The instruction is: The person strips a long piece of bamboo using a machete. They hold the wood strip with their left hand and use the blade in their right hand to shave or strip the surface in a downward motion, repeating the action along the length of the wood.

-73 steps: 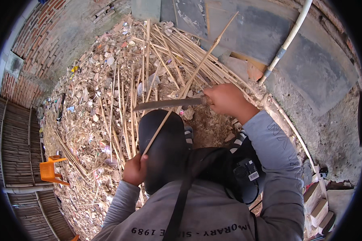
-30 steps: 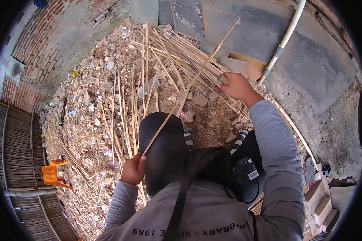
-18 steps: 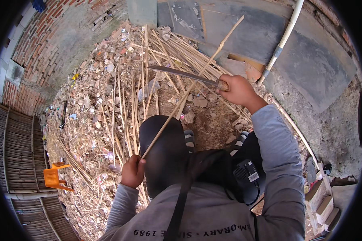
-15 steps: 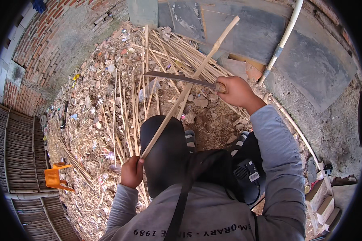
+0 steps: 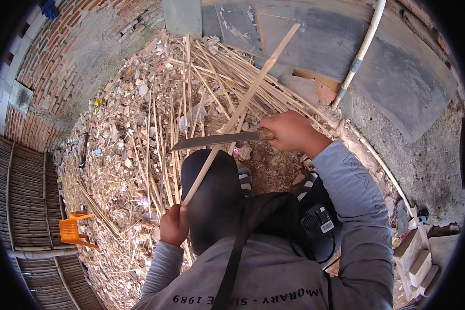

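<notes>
Bamboo strip (image 5: 239,113): probably light, springily stiff, splintery-edged.
Left grip (image 5: 174,225) clamped on its seven-o'clock end, a sensible hold; right grip (image 5: 289,133) closed round the knife (image 5: 245,137).

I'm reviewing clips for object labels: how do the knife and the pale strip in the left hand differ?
The knife has a dark blade, while the strip is pale tan. The strip looks longer and slants toward upper right; the knife points left, nearly level, crossing the strip in view. The right hand grips the knife; the left hand grips the strip's lower end. Both are long and narrow.
</notes>
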`<state>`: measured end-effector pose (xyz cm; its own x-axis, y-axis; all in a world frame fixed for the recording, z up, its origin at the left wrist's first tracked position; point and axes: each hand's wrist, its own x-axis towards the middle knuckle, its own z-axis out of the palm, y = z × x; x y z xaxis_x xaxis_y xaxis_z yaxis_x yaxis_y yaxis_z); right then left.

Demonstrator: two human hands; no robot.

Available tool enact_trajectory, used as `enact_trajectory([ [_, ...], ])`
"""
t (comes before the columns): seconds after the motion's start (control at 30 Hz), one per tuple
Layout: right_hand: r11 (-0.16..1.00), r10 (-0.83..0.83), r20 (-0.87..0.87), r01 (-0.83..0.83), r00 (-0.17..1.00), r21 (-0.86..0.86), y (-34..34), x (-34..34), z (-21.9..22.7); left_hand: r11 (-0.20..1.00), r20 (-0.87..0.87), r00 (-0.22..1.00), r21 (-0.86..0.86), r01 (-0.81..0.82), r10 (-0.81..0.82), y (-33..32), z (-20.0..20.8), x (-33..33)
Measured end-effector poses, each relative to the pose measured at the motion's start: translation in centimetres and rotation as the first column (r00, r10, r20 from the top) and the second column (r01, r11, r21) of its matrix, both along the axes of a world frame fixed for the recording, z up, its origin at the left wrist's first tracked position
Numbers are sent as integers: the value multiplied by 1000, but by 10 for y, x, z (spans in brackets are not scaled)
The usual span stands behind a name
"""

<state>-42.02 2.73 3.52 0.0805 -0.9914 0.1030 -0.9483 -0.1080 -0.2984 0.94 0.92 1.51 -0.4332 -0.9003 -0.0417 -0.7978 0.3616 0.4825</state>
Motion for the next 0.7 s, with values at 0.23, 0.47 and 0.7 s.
enact_trajectory([
  [0.23, 998, 49, 49, -51, 998, 44, -8, -5, -7, 996, -44, 997, 57, 62, -60, 7, -4, 5],
  [0.47, 994, 64, -2, -64, 998, 84, -6, 20, 7, 993, -22, 997, 95, 71, -69, 5, 1, 4],
  [0.7, 980, -192, 243, 197, 951, 2, -11, -34, -19, 987, -113, 990, 130, 95, -80, 0, -9, -2],
])
